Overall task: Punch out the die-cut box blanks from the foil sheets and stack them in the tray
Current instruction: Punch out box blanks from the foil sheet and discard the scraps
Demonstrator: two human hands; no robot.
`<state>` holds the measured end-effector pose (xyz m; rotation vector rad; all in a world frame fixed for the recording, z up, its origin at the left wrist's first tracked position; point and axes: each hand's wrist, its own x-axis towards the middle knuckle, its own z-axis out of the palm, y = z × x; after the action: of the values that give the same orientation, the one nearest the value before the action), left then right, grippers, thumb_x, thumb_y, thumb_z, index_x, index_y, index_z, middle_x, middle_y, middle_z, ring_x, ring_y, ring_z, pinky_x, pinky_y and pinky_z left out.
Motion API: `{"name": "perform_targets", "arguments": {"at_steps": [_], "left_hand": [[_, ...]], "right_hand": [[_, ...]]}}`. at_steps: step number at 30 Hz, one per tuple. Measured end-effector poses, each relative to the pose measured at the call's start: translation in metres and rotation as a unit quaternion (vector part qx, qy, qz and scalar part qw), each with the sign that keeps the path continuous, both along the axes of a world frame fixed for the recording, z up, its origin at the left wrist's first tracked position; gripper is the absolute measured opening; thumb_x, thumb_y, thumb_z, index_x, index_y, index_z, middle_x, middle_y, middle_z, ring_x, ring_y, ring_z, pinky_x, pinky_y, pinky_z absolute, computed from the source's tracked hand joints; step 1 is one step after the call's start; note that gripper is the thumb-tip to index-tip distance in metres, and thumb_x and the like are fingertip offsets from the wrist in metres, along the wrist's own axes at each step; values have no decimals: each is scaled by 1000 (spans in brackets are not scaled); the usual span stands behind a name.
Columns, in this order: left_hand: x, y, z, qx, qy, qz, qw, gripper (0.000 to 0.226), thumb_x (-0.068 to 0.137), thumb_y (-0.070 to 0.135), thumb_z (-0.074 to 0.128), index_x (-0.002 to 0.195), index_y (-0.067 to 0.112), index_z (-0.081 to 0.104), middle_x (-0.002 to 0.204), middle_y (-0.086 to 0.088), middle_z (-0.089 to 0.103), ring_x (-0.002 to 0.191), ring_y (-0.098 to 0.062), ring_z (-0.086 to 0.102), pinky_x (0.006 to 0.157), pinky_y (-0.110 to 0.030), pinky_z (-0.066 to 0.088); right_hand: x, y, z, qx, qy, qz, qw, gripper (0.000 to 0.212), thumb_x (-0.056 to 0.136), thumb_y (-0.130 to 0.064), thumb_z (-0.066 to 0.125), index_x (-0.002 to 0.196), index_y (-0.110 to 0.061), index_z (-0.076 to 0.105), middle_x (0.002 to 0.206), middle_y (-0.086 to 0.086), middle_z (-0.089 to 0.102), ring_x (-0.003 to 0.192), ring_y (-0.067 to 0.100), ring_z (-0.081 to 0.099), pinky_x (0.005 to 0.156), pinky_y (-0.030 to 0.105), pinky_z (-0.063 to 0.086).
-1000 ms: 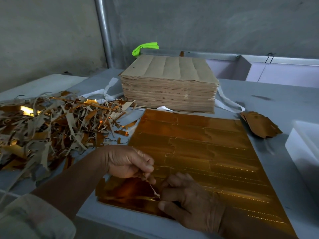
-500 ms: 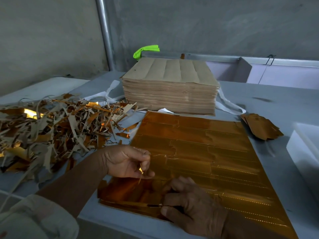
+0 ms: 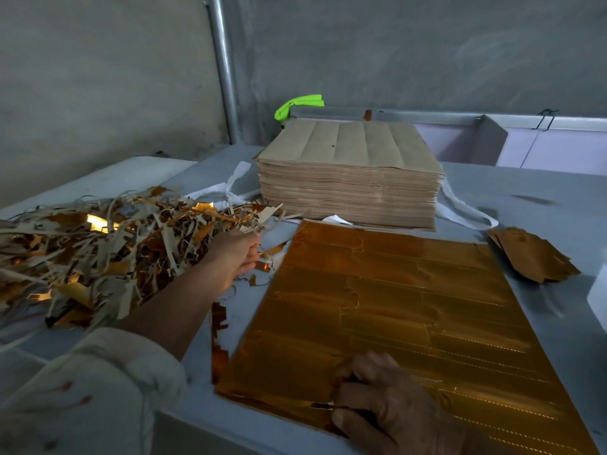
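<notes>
While the right hand point(image 3: 387, 399) bears down on the near edge of the gold foil sheet point(image 3: 394, 307), its bent fingers and thumb pinching the foil beside a short dark slit, the left hand point(image 3: 238, 254) reaches out to the rim of the scrap pile point(image 3: 98, 251). The left hand's fingers are curled, but I cannot tell whether they hold a sliver or nothing. A pale sleeve point(image 3: 82, 389) covers that arm above the elbow. The foil sheet lies flat on the grey worktop point(image 3: 542, 198), die-cut outlines showing across its face, with a torn foil strip point(image 3: 218, 339) just beside its left edge. Behind the sheet stands a thick stack of brown-backed sheets point(image 3: 351, 178), white strapping point(image 3: 466, 208) trailing from under it. A few punched blanks point(image 3: 532, 254) lie in a loose heap near the sheet's far right corner, and just an edge of the white tray point(image 3: 599, 297) shows beyond them.
</notes>
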<state>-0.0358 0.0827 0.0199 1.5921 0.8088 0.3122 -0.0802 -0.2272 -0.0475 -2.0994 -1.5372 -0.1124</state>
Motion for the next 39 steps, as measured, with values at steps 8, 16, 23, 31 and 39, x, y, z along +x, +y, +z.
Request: {"name": "perform_targets", "arguments": {"at_steps": [8, 16, 23, 31, 39], "left_hand": [[-6, 2, -50, 439, 55, -118, 889, 54, 97, 4, 51, 145, 27, 44, 143, -6, 45, 122, -20, 51, 97, -41, 50], [2, 30, -68, 597, 196, -195, 753, 53, 99, 13, 42, 151, 23, 39, 155, -1, 40, 140, -23, 34, 115, -38, 30], [-12, 2, -41, 640, 115, -141, 747, 48, 90, 17, 58, 137, 22, 56, 144, -9, 47, 127, -29, 46, 104, -44, 41], [-35, -135, -48, 536, -1, -215, 816, 40, 97, 23, 49, 136, 33, 52, 137, 7, 47, 128, -14, 41, 107, -36, 34], [-35, -151, -58, 483, 16, -170, 859, 34, 98, 21, 50, 130, 31, 56, 128, 8, 50, 112, -9, 48, 86, -23, 39]], "right_hand": [[6, 3, -12, 14, -57, -1, 998, 14, 100, -52, 49, 96, -43, 59, 113, -25, 52, 102, -6, 51, 82, 22, 46], [7, -1, -14, -14, -63, 3, 998, 16, 101, -55, 46, 102, -44, 58, 116, -25, 51, 105, -5, 50, 84, 23, 47], [0, 0, -2, -21, -16, -1, 1000, 24, 100, -53, 46, 98, -37, 63, 110, -18, 55, 101, 2, 51, 84, 30, 46], [-8, -1, 3, -23, -18, -12, 1000, 18, 94, -48, 53, 99, -31, 57, 98, -14, 46, 89, 3, 39, 77, 32, 38], [-11, -2, 7, -14, -17, -15, 1000, 20, 93, -38, 55, 90, -19, 58, 91, -3, 52, 84, 12, 44, 72, 32, 41]]}}
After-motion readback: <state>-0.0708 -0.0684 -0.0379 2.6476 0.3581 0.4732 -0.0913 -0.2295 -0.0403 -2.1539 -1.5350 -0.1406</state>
